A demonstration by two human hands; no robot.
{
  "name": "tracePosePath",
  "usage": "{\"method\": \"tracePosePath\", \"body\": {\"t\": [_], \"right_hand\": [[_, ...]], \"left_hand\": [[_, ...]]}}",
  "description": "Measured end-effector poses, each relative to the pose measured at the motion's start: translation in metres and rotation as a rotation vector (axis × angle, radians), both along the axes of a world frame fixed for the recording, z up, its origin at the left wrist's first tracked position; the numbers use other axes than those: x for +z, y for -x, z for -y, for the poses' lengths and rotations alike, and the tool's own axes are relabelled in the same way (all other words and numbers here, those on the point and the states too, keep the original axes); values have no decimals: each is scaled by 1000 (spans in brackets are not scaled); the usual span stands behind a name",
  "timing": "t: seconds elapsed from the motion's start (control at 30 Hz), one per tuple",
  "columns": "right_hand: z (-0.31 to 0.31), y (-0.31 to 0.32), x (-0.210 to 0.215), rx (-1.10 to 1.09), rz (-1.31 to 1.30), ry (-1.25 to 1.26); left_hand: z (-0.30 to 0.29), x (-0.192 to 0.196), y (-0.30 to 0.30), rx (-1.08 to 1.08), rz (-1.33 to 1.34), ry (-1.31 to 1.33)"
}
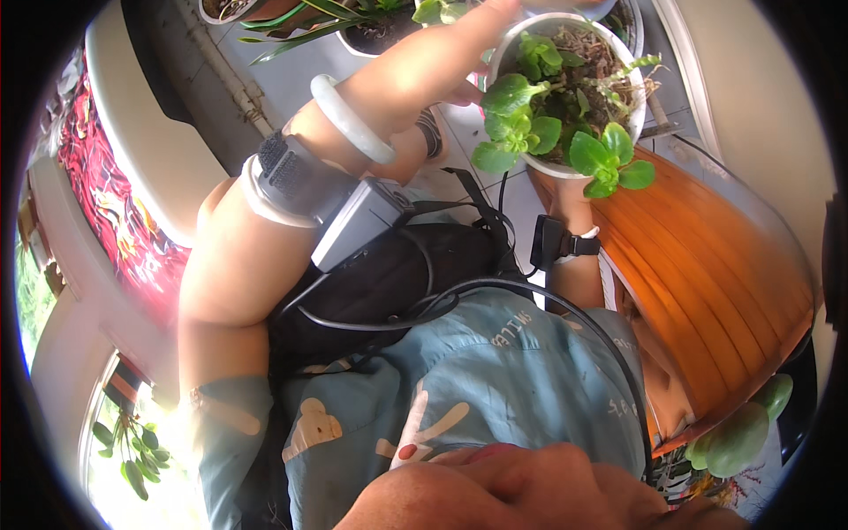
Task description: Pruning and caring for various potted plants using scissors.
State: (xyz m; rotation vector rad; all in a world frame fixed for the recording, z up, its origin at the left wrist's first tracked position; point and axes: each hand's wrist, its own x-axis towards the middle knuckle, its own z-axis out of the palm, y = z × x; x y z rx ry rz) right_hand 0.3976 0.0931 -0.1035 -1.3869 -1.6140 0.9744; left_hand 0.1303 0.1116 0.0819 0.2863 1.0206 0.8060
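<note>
The wide orange tub [715, 291] fills my right side, tilted, its ribbed wall glowing in the sun. Above it I carry the white pot [508, 55] of leafy green plants, lifted off the tiled floor [305, 75] and close in front of my chest. My right hand [565, 190] comes up under the pot's base, seemingly to bear its weight; the pot hides the fingers, so I cannot tell how they close. My left hand [468, 88] presses against the pot's left rim, seemingly to steady it; its fingertips run behind leaves, so that grip is also unclear. A pale bangle [349, 119] and a strapped grey device [358, 221] sit on that forearm. Other potted plants [371, 22] stand along the floor's far edge, by a pale ledge [146, 132] draped with red patterned cloth [106, 190].
</note>
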Motion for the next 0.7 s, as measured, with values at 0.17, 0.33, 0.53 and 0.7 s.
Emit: {"method": "tracePosePath", "body": {"t": [0.17, 0.33, 0.53, 0.7], "right_hand": [[-2, -1, -3, -6, 22, -38], [-7, -12, -3, -6, 70, -79], [-8, 9, 17, -151, -103, -91], [-9, 17, 51, -325, -309, -30]], "left_hand": [[-8, 1, 3, -122, -211, -61], [-13, 1, -1, -131, -311, -78], [-12, -41, 22, -70, -435, -188], [-16, -31, 25, 231, -298, -257]]}}
